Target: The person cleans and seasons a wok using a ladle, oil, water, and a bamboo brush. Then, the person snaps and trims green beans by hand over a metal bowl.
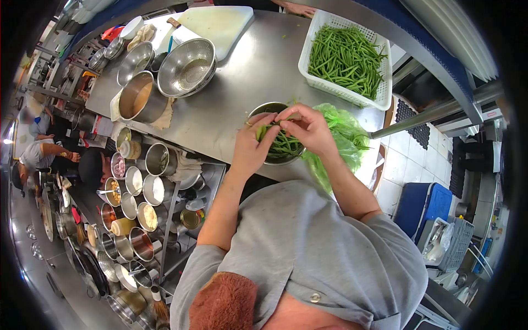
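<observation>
My left hand (256, 140) and my right hand (308, 127) meet over a round metal bowl (284, 161) near the front edge of the steel table. Their fingers are pinched together around green beans, with fingertips close to each other. More green beans (283, 145) lie in the bowl beneath them. A light green plastic bag (338, 144) rests just right of the bowl, beside my right hand. Beyond it, a white plastic basket (345, 91) holds a heap of green beans (346, 58).
Metal colanders (187, 67), a pot (142, 98) and a white cutting board (223, 28) with a knife (184, 30) stand on the table's left part. Containers of ingredients (157, 190) fill the left side. Another person's hand (297, 8) shows at the far edge.
</observation>
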Demonstrator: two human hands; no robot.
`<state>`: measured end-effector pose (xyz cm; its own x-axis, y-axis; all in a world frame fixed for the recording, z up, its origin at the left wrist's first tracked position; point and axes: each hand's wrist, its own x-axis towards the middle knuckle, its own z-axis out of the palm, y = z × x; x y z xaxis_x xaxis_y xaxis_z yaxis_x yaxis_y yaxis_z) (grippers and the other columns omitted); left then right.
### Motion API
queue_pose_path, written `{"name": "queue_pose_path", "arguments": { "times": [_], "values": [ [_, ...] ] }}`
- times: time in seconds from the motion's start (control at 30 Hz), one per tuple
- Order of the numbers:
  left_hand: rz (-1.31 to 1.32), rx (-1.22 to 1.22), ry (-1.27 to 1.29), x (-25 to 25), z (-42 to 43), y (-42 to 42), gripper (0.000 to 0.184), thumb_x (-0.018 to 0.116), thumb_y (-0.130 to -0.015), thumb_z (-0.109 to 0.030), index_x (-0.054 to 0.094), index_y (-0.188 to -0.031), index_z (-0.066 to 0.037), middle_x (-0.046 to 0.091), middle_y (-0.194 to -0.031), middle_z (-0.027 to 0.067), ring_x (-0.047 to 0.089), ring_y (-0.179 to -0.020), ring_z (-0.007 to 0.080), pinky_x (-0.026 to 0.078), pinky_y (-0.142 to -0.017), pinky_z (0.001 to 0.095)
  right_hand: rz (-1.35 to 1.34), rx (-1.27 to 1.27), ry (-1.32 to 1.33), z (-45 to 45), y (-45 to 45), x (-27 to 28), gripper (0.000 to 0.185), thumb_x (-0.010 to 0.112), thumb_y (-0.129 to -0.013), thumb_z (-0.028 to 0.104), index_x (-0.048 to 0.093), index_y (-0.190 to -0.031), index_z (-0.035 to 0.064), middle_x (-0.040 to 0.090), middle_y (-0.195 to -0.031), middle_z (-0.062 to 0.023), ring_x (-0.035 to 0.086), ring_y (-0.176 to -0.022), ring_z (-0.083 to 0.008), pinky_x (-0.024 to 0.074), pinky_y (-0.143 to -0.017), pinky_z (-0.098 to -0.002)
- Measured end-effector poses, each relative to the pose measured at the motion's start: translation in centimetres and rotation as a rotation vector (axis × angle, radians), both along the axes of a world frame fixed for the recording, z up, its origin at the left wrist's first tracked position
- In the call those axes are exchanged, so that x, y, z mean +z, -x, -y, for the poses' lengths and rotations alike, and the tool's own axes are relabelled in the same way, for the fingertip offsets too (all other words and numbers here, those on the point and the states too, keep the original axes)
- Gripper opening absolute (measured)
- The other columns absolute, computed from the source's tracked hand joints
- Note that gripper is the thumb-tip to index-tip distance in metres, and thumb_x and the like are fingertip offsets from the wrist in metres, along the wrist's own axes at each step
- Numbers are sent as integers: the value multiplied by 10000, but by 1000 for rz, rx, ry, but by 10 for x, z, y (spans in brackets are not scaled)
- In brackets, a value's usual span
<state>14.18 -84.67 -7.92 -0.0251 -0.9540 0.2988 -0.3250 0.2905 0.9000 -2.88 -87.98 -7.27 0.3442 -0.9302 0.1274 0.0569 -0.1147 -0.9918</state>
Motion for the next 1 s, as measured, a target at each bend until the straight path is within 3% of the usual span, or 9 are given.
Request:
{"name": "queue_pose_path", "arguments": {
  "times": [0.1,0.27,0.37,0.6,0.7,0.77,0.8,0.9,1.0],
  "values": [
    [62,-110,-82,14,-3,-2,230,618,-889,-137,655,-1042,30,680,-953,181,659,-885,308,500,-789,364,272,46,-25,-1,1,-8,71,639,-860,-9,626,-926,12,633,-785,-7,564,-711,-47,470,-583,-232],
    [393,-57,-13,17,-8,-16,179,656,-845,-98,682,-979,18,682,-945,176,644,-843,341,505,-778,366,-464,-83,555,-6,19,0,74,653,-818,5,647,-892,-2,632,-781,-104,612,-639,-219,480,-567,-309],
    [464,-40,-2,11,-10,-19,163,671,-824,-97,689,-953,2,670,-895,169,627,-816,349,500,-753,386,-519,-96,647,-15,16,3,94,639,-806,25,644,-892,-12,610,-778,-143,587,-643,-325,472,-569,-382],
    [546,-23,-35,12,-13,-21,160,664,-822,-105,692,-958,-24,634,-834,167,612,-798,334,481,-715,395,-562,4,610,-12,20,-5,45,597,-809,16,623,-826,-16,590,-730,-144,573,-604,-316,452,-535,-387],
    [425,-158,-25,12,-12,-19,164,654,-834,-112,684,-952,-1,628,-819,179,600,-761,354,476,-702,393,-226,11,484,-9,22,-14,47,560,-825,2,602,-822,-18,554,-663,-102,537,-542,-229,417,-483,-321],
    [301,-165,32,9,-13,-15,154,626,-875,-121,670,-916,20,618,-768,149,606,-700,289,469,-673,358,338,24,-323,-3,32,-32,65,561,-850,32,605,-868,-12,502,-610,-47,492,-527,-175,404,-505,-286],
    [301,-164,31,10,-14,-16,154,626,-875,-121,670,-916,20,618,-768,149,606,-700,289,469,-673,358,338,25,-324,4,37,-35,65,561,-850,32,605,-868,-12,502,-610,-47,492,-527,-175,404,-505,-286],
    [146,-198,-186,13,-12,-19,176,583,-928,-141,647,-920,23,616,-740,89,592,-679,169,461,-662,299,478,63,-243,16,35,-30,127,569,-865,19,624,-971,-22,545,-686,-40,499,-592,-142,424,-551,-270],
    [-54,-93,-290,9,-8,-12,170,560,-945,-143,616,-912,14,653,-776,94,607,-714,164,467,-678,288,-325,-135,552,4,6,-12,276,634,-857,46,629,-1130,6,601,-884,-124,584,-760,-251,469,-643,-345]
  ]
}}
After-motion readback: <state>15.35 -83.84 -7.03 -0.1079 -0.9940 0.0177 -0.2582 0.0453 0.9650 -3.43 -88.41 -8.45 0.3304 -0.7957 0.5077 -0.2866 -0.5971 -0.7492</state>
